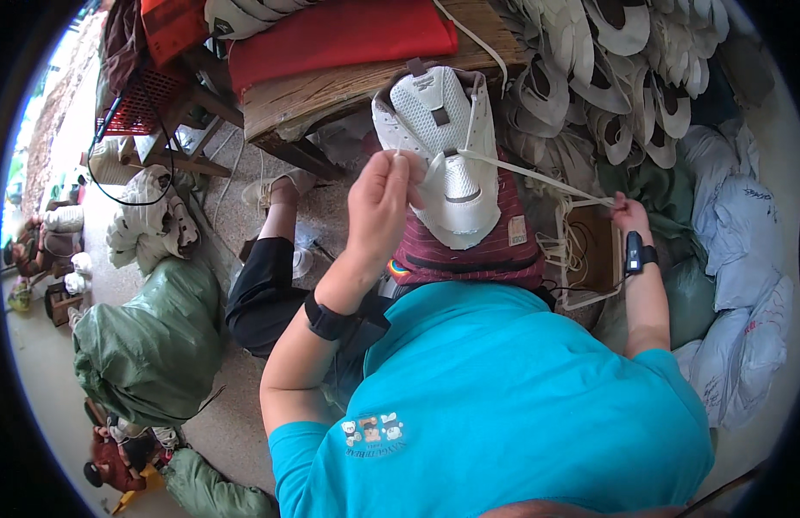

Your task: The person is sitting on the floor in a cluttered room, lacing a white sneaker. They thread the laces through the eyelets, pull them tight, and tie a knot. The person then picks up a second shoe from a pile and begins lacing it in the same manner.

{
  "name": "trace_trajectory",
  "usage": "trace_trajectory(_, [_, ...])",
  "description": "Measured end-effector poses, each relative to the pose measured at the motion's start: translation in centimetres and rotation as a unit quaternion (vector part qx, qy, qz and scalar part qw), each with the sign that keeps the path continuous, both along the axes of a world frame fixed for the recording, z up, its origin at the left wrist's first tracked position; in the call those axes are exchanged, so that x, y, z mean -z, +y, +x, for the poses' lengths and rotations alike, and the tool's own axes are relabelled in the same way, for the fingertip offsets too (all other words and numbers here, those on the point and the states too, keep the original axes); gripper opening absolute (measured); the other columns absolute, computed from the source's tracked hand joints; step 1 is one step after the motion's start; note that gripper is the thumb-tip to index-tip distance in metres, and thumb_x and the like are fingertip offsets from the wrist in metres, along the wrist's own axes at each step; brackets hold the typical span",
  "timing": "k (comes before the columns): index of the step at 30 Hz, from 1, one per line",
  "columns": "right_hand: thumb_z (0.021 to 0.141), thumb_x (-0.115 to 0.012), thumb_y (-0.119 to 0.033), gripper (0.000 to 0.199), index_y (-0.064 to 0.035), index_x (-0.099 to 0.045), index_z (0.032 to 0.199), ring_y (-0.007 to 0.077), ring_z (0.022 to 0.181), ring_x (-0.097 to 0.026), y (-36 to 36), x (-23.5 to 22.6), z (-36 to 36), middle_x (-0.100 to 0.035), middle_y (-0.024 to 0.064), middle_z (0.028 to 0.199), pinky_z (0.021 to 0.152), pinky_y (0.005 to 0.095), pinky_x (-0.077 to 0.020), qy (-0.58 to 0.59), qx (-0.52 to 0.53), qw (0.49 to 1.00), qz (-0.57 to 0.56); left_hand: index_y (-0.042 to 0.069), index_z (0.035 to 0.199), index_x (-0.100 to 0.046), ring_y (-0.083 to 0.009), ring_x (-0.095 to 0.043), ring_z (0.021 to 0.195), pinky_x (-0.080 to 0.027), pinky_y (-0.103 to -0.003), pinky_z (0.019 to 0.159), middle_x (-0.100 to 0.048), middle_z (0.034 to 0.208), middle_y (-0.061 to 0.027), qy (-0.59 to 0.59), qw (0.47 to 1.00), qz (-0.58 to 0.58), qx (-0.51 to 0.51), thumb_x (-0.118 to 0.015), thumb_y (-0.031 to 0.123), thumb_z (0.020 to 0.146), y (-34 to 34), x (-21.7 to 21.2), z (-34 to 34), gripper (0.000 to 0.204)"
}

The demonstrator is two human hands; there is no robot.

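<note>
A white shoe upper (458,203) with a mesh tongue lies in front of me, its toe toward my body, over a maroon striped cloth (408,250) on my lap. From its middle a pale shoelace (542,179) runs taut to the right. My right hand (627,212), out at that side, is closed on this lace. Just left of the upper, my left hand (384,197) pinches thumb and fingers together. A thin pale strip at its fingertips looks like the lace's other part; the fingers partly hide it.
Beyond the upper stands a wooden table (313,99) with a red sheet (348,39). Many pale shoe uppers (620,86) hang at the back right. A box (594,250) with loose laces sits beside my right forearm. Green sacks (154,341), white sacks (736,233) and other people (119,462) are around.
</note>
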State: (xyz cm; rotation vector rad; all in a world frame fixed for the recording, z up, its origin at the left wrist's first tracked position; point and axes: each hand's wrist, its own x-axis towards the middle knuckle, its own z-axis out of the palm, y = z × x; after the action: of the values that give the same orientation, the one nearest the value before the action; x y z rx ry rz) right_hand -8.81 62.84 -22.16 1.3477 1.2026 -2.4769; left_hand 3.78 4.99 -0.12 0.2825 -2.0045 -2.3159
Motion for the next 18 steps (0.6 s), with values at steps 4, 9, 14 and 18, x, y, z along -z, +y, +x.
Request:
trace_trajectory(4, [0.091, -0.041, 0.002, 0.02, 0.0006, -0.054, 0.107, 0.0122, 0.056, -0.047, 9.2, -0.6, 3.5, -0.056, 0.0062, 0.08, 0.047, 0.0237, -0.036, -0.08, 0.053, 0.99, 0.104, 0.003, 0.091, -0.062, -0.0034, -0.044, 0.056, -0.036, -0.02, 0.052, -0.056, 0.07, 0.0031, -0.033, 0.997, -0.049, 0.058, -0.047, 0.027, 0.107, -0.2, 1.3, 0.3, 0.033])
trace_trajectory(9, [0.095, -0.045, -0.01, 0.013, -0.0054, -0.057, 0.099, 0.0096, 0.049, -0.04, 5.8, -1.4, 4.2, -0.053, 0.002, 0.072, 0.041, 0.0244, -0.0297, -0.15, -0.067, 0.968, 0.188, 0.003, 0.081, -0.062, -0.002, -0.042, 0.057, -0.031, -0.021, 0.051, -0.049, 0.063, 0.006, -0.056, 0.995, -0.062, 0.061, -0.053, 0.03, 0.104, 0.2, 1.3, -0.1, 0.036])
trace_trajectory(14, [0.099, -0.049, -0.018, 0.017, -0.0048, -0.059, 0.101, 0.0062, 0.046, -0.035, -13.7, -9.0, 1.2, -0.054, -0.0001, 0.071, 0.038, 0.0233, -0.0235, -0.04, -0.328, 0.914, 0.237, 0.001, 0.079, -0.064, -0.0028, -0.042, 0.056, -0.032, -0.022, 0.049, -0.051, 0.063, 0.0059, -0.115, 0.99, -0.04, 0.073, -0.055, 0.025, 0.1, -0.2, -0.4, -0.8, 0.033])
trace_trajectory(18, [0.1, -0.052, -0.016, 0.024, 0.0014, -0.056, 0.117, 0.0044, 0.061, -0.053, -27.6, -19.4, 2.2, -0.069, 0.0069, 0.093, 0.05, 0.0184, -0.0395, 0.163, -0.393, 0.877, 0.225, 0.0, 0.08, -0.065, -0.0029, -0.044, 0.056, -0.032, -0.021, 0.049, -0.054, 0.064, 0.0055, -0.105, 0.99, -0.055, 0.074, -0.055, 0.023, 0.099, -0.3, -0.3, -1.2, 0.032])
